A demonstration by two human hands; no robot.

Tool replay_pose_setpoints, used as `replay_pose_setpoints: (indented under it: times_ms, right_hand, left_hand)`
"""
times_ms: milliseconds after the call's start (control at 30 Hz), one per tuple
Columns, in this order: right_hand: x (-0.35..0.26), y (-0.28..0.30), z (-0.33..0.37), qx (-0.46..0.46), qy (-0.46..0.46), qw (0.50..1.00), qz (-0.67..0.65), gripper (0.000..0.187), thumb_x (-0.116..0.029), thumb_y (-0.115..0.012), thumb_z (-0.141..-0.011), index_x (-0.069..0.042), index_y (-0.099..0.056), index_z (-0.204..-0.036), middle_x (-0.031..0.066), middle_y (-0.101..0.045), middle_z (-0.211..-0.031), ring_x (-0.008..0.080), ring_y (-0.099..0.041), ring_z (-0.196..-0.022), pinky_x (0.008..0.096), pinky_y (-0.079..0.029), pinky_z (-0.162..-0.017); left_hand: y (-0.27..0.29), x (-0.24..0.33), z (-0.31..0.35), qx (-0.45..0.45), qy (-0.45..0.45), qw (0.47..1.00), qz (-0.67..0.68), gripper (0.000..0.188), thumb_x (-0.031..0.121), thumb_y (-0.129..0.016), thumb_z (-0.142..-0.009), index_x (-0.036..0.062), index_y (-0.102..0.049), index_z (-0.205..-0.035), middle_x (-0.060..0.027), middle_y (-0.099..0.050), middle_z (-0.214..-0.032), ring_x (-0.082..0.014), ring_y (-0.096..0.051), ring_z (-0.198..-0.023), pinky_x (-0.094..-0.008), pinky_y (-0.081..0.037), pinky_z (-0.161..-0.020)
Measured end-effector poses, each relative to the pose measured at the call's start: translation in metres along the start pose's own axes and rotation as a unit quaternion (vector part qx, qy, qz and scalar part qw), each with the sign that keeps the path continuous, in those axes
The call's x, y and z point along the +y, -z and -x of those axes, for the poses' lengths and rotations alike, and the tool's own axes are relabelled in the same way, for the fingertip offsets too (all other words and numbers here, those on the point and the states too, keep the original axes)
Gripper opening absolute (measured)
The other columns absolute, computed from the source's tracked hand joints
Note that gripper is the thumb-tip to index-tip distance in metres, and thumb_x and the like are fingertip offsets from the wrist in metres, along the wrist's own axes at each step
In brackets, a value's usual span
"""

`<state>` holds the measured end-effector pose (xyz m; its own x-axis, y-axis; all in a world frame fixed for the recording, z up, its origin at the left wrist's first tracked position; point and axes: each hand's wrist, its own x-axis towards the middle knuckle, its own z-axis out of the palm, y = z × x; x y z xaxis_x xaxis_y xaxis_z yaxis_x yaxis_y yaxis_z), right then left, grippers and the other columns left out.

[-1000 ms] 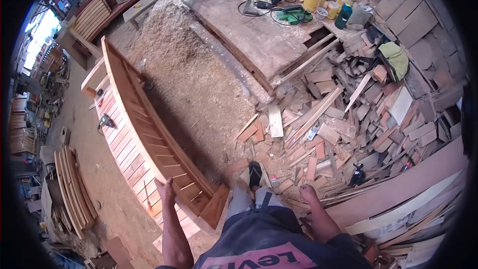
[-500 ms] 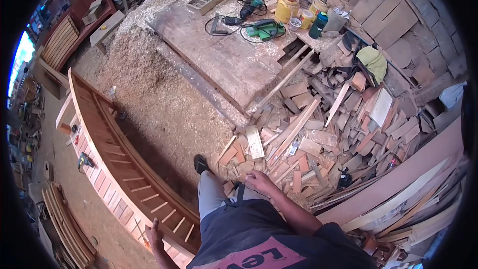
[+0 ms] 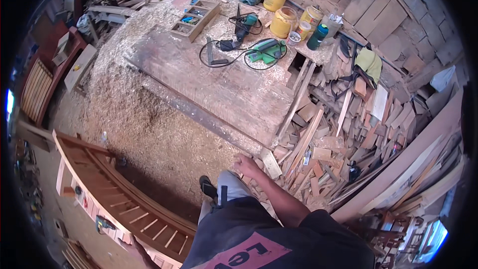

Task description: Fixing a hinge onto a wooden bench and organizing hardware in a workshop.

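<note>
Workshop floor: before a dusty wooden worktable (image 3: pixel 209 94), a person's right hand (image 3: pixel 245 165) hung loose and seemingly empty; the wooden bench (image 3: pixel 112 184) stood nearer than the table, to its left, with the left hand (image 3: pixel 133 247) at its rail, grip impossible for me to tell; shavings (image 3: pixel 117 82) banked left of the table, offcuts (image 3: pixel 368 124) right.

The bench (image 3: pixel 115 188) is reddish-brown, the tubs (image 3: pixel 283 24) yellow, the bottle (image 3: pixel 317 38) seemingly dark teal.
</note>
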<state>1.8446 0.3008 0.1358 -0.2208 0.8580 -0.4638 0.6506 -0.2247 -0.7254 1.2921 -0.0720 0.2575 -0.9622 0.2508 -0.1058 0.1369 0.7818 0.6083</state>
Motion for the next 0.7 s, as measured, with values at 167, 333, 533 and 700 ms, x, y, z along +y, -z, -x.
replay_pose_setpoints:
  times_ms: [167,333,533,700]
  right_hand:
    - [-0.071,0.011,-0.093,0.126,0.001,0.991,-0.040,0.069,-0.037,-0.072,-0.099,-0.003,-0.052,-0.155,0.0268,-0.075,-0.121,0.0399,-0.074,-0.114,0.0492,-0.057,-0.095]
    - [-0.109,0.034,-0.217,0.133,0.016,0.990,-0.042,0.071,-0.033,-0.075,-0.096,-0.005,-0.050,-0.156,0.0243,-0.073,-0.113,0.0410,-0.072,-0.106,0.0500,-0.057,-0.092]
    - [-0.145,0.079,-0.361,0.242,0.010,0.970,0.015,0.066,-0.026,-0.076,-0.094,-0.011,-0.054,-0.155,0.0253,-0.069,-0.122,0.0438,-0.067,-0.114,0.0520,-0.055,-0.097]
    - [-0.220,0.076,-0.447,0.242,0.089,0.964,0.064,0.071,-0.026,-0.078,-0.093,-0.013,-0.051,-0.157,0.0281,-0.062,-0.138,0.0467,-0.059,-0.129,0.0530,-0.049,-0.110]
  left_hand:
    - [-0.053,0.082,-0.109,0.046,-0.259,0.964,-0.040,0.082,0.026,-0.068,-0.107,-0.0001,-0.025,-0.172,-0.0231,-0.031,-0.177,-0.0362,-0.031,-0.162,-0.0452,-0.026,-0.132]
    - [-0.103,0.202,-0.093,-0.249,0.012,0.959,0.133,0.078,0.020,-0.071,-0.106,0.0056,-0.029,-0.171,-0.0226,-0.038,-0.172,-0.0328,-0.045,-0.152,-0.0452,-0.041,-0.123]
    - [-0.228,0.302,-0.100,-0.335,-0.154,0.924,0.103,0.085,0.012,-0.076,-0.102,0.0146,-0.029,-0.172,-0.0224,-0.051,-0.158,-0.0312,-0.060,-0.134,-0.0415,-0.052,-0.111]
    - [-0.293,0.428,-0.117,-0.364,-0.185,0.911,0.053,0.083,0.019,-0.076,-0.102,0.0116,-0.031,-0.171,-0.0253,-0.051,-0.162,-0.0372,-0.061,-0.138,-0.0467,-0.052,-0.112]
